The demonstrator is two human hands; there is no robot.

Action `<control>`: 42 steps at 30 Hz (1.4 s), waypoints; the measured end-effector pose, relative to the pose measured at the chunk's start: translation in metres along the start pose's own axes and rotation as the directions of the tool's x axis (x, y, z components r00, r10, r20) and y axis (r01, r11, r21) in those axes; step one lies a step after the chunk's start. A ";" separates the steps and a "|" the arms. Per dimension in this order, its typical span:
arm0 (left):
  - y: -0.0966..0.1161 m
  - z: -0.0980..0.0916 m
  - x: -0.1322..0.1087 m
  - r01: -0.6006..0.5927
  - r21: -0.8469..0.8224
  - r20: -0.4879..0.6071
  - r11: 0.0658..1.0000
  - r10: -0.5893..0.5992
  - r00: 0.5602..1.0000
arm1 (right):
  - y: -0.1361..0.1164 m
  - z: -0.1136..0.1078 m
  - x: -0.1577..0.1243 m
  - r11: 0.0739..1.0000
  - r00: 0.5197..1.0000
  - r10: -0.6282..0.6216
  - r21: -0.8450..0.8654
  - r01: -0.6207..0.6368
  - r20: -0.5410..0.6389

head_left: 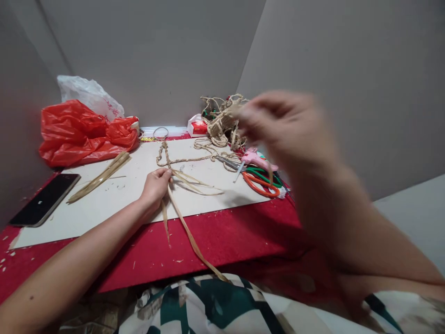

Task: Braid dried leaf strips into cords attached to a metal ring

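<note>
My left hand [158, 185] pinches a braided straw cord [169, 162] near its working end, low over the white board. Loose flat strands [194, 181] fan out to the right of my fingers. One long strand [191, 239] runs down from the hand to my lap, and a shorter one hangs beside it. Above the braid, the cord joins a thin ring [160, 133]. Raised in the air at right, my right hand [281, 120] is smeared by motion, its thumb and fingers drawn together. A pale bit shows at its fingertips, too blurred to name.
A white board [139, 204] lies on a red-covered table [222, 236]. On the left are a phone [45, 199], a straw bundle [100, 178] and a red plastic bag [79, 134]. Orange-handled scissors [259, 188], a pink glue gun [255, 159] and a tangled cord heap [219, 127] sit at right.
</note>
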State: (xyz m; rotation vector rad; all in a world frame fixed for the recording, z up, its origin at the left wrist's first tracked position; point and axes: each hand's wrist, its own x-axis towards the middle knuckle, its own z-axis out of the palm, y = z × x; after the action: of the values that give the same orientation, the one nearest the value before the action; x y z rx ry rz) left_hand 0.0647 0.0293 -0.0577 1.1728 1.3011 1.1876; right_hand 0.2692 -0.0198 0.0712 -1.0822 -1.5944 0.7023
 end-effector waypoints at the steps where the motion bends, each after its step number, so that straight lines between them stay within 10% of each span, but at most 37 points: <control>1: 0.001 -0.001 0.001 0.029 -0.003 0.017 1.000 -0.029 0.999 | 0.009 0.010 0.006 0.998 0.996 0.055 -0.013 -0.054 0.075; 4: 0.006 -0.005 0.004 0.120 -0.053 0.094 0.991 -0.115 0.989 | 0.049 0.043 0.022 0.973 0.920 0.204 0.035 -0.228 0.336; 8: 0.011 -0.008 0.005 0.189 -0.099 0.185 0.977 -0.169 0.968 | 0.085 0.071 0.035 0.973 0.915 0.185 0.064 -0.222 0.359; 24: 0.006 -0.007 0.008 0.178 -0.062 0.224 0.982 -0.161 0.961 | 0.112 0.079 0.042 0.946 0.789 0.309 -0.089 -0.311 0.530; 31: 0.001 -0.008 0.011 -0.011 0.057 0.217 0.998 -0.002 0.976 | 0.110 0.077 0.049 0.931 0.840 0.158 -0.361 0.048 0.520; 42: -0.002 -0.010 0.012 -0.162 0.293 0.194 0.942 0.107 0.975 | 0.105 0.070 0.043 0.732 0.765 0.059 -0.549 0.404 0.641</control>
State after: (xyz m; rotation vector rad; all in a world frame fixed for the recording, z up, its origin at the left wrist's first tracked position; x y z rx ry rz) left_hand 0.0542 0.0411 -0.0596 1.5795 1.3175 0.9718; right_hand 0.2310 0.0688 -0.0206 -1.2207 -2.6459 0.3458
